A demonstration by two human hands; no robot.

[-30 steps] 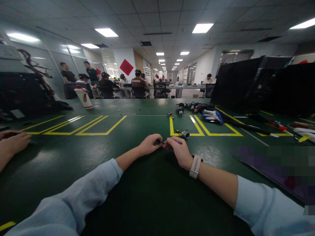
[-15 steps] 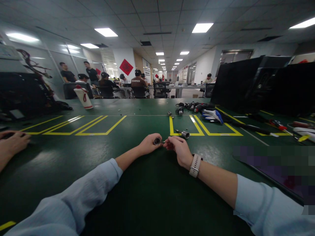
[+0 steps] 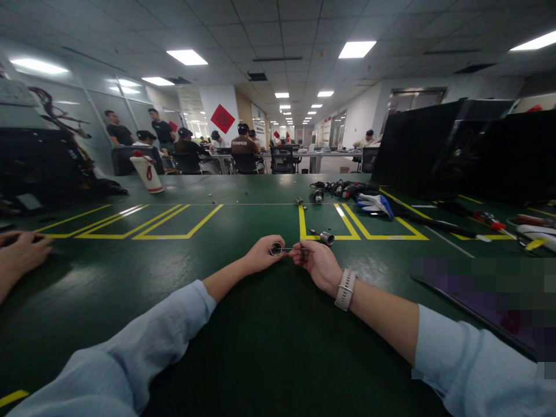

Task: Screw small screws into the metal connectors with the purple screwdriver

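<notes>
My left hand (image 3: 262, 253) is wrapped round a small hollow metal cylinder (image 3: 275, 249), its round open end towards me. A thin metal rod (image 3: 287, 249) is pinched between the fingertips of my right hand (image 3: 319, 263) and reaches left to the cylinder's open end. Whether its tip is inside or only at the rim I cannot tell. Both hands are just above the green table (image 3: 243, 324). Beyond my right hand lies another metal cylinder with a thin shaft (image 3: 326, 238), and farther back a smaller metal piece (image 3: 300, 202).
Dark cylindrical parts (image 3: 317, 196) and a blue-and-white glove (image 3: 376, 205) lie at the back right, near a large black box (image 3: 417, 147). A red-handled screwdriver (image 3: 490, 220) lies farther right. A white cup (image 3: 148, 174) stands back left. Another person's hand (image 3: 24, 255) rests at the left edge.
My right hand has turned slightly and more of the thin rod shows between the hands. The cylinder in my left hand has shifted slightly left.
</notes>
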